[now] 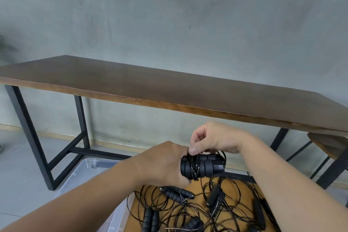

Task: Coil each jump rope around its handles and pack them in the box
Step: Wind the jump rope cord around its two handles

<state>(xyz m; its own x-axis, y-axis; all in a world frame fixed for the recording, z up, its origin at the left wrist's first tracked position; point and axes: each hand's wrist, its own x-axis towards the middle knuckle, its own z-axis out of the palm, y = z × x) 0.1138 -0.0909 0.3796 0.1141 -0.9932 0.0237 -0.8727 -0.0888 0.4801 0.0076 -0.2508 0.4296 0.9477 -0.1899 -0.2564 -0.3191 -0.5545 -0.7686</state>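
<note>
Left hand (165,164) gripping paired black handles (202,168), right hand (212,138) pinching thin rope (194,165) wound around them, above tangled ropes (188,211) on near worktop (246,184).

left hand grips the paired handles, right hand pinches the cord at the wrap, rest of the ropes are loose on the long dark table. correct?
Nearly. The left hand grips the paired handles and the right hand pinches the cord, but the head view shows the loose ropes on a lower orange-brown surface beneath the hands, not on the long dark table.
</note>
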